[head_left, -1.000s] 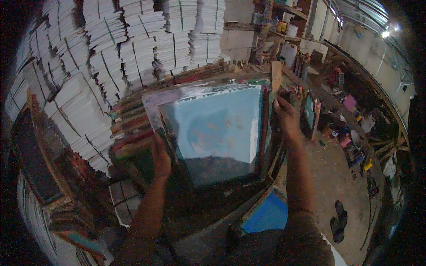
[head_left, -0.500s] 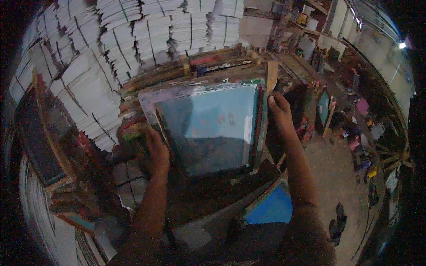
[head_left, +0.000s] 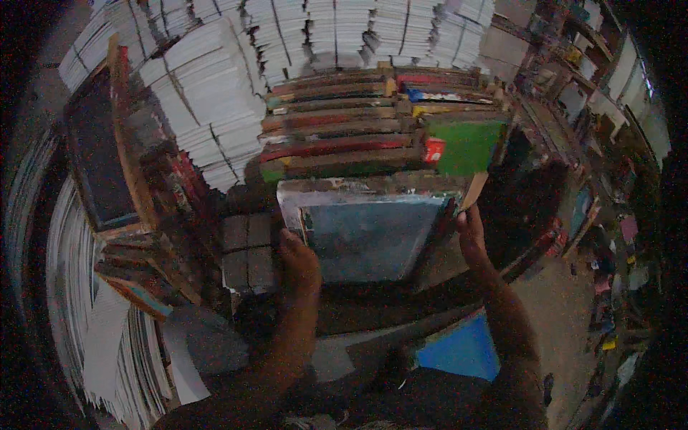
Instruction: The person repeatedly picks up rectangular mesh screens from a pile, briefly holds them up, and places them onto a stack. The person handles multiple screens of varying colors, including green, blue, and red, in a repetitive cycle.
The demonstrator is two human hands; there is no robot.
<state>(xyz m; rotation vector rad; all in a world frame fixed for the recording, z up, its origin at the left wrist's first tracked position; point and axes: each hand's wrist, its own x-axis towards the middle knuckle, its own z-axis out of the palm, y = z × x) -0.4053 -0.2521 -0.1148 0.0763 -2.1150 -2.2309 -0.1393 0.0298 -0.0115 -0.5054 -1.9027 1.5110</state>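
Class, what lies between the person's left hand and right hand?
The head view shows a framed panel, dull grey-blue, between the left hand and the right hand.

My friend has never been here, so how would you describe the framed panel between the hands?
Find the tall white stacks along the top, then drop to the row of wooden frames. The framed panel is below, between the left hand and right hand. Unlike the green panel behind it, its face is dull grey-blue with a pale, smeared border.
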